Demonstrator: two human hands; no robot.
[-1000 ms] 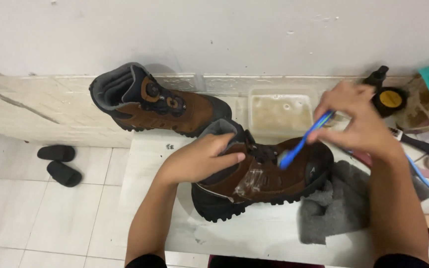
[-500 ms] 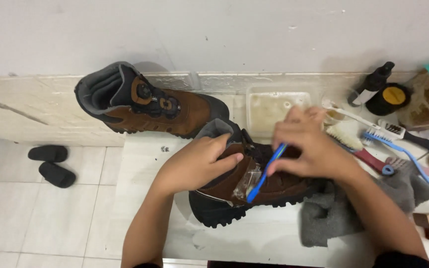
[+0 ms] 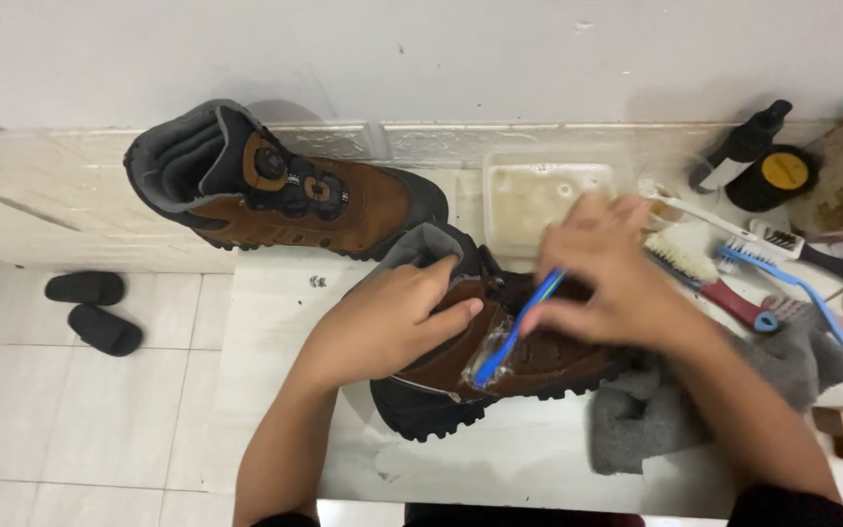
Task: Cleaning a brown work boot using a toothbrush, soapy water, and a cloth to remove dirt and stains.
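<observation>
On the white desk (image 3: 275, 322) by the wall, a brown boot (image 3: 500, 376) lies on its side, its mate (image 3: 285, 190) standing behind it. The left hand (image 3: 387, 322) is clamped over the boot's collar, pinning it down. The right hand (image 3: 607, 278), blurred, is closed around a blue toothbrush (image 3: 519, 327) whose head sits in foam on the boot's flank. Scrubbing well here, I'd say, means short light strokes, the boot held firm, and the grey cloth (image 3: 651, 415) kept beside it for wiping.
</observation>
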